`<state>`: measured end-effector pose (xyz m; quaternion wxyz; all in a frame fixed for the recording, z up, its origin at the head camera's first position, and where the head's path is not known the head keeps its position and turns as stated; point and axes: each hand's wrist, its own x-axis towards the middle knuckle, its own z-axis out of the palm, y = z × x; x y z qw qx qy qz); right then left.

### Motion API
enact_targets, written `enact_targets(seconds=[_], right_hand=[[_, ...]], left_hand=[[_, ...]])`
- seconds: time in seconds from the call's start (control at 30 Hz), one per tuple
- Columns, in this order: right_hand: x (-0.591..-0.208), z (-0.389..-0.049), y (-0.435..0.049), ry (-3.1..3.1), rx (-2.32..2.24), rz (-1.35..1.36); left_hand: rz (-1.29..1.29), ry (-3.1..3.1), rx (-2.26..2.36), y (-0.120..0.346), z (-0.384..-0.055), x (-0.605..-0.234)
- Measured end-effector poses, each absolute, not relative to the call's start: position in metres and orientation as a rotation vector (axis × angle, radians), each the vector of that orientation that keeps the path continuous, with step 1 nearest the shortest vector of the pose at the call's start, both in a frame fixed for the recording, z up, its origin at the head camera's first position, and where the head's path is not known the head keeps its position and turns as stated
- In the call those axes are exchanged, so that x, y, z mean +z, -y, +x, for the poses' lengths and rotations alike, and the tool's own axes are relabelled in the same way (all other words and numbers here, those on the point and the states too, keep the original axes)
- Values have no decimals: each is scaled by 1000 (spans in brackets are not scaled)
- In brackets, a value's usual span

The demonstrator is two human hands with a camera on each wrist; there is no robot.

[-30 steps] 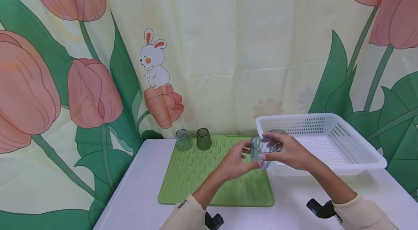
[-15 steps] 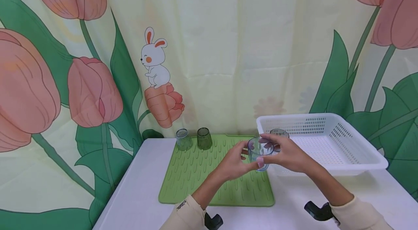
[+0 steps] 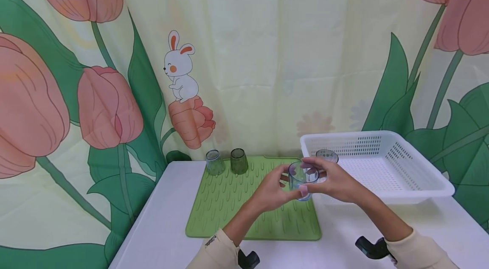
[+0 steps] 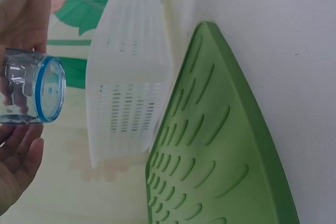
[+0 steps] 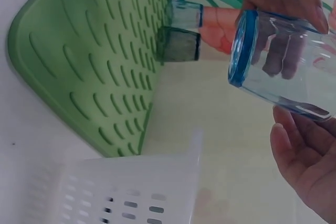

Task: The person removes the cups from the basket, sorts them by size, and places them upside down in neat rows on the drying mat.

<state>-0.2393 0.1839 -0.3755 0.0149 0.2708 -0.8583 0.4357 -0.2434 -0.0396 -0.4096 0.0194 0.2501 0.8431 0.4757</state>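
Both hands hold a clear bluish drinking glass (image 3: 303, 177) above the right part of the green drying mat (image 3: 229, 218). My left hand (image 3: 272, 190) grips its left side, and my right hand (image 3: 336, 180) has thumb and fingers about its right side and rim. The glass is upright, its blue-tinted base (image 4: 51, 88) facing down. At the mat's back left stand two overturned glasses, one pale blue (image 3: 215, 163) and one dark grey-green (image 3: 239, 162). Another dark glass (image 3: 327, 155) is inside the white basket (image 3: 420, 194), partly behind my right hand.
The perforated basket stands at the right, close to the mat's right edge. A white table (image 3: 153, 226) lies under everything. Behind it hangs a curtain (image 3: 244, 69) printed with tulips and a rabbit.
The held glass and my right hand have shifted slightly left and down, with more of the basket's glass now showing. My left hand has stayed nearly in place.
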Motion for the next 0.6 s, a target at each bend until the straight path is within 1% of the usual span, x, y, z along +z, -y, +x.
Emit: enact_targets(seconds=[0.3, 0.6], right_hand=[[-380, -236, -185, 2625, 1457, 907], [-385, -230, -185, 2641, 1478, 845]], left_hand=[[714, -2610, 1499, 43, -241, -410], [708, -2613, 1538, 50, -242, -407]])
